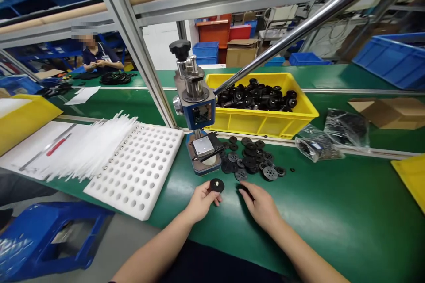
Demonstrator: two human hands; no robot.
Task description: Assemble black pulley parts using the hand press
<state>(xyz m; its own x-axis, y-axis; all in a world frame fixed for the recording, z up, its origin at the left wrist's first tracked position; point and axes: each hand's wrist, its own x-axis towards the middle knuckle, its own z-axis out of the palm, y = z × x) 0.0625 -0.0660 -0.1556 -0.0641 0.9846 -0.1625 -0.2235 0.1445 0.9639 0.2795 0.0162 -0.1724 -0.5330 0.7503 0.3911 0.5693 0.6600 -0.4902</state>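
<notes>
Through the head view, I have the left hand [200, 201] closed on a round, flat black disc [213, 187] with a small pale peg [217, 183] at its centre. It sits above the green tabletop [332, 221], just in front of the blue-and-silver metal hand press [200, 117]. My right hand [264, 208] is curled over a dark piece [244, 187], mostly hidden by the fingers; I cannot tell whether they pinch it or only touch it.

What worries me first is the left grip: the thumb and fingers hold the disc near its edge, so I judge that a knock could tip it, and the peg might shift if it sits loosely. The right hand is close to a loose heap of black and dark-grey plastic discs [252, 157]; a careless sweep could scatter them or drag up two together, since several overlap. A tiny black ring [292, 170] lies apart to the right and could easily be brushed away.

Above and to the right, the long chrome lever [292, 22] slants up from the press, over the yellow plastic bin [262, 124] of black parts. Lifting either arm without watching the lever could mean striking it.
</notes>
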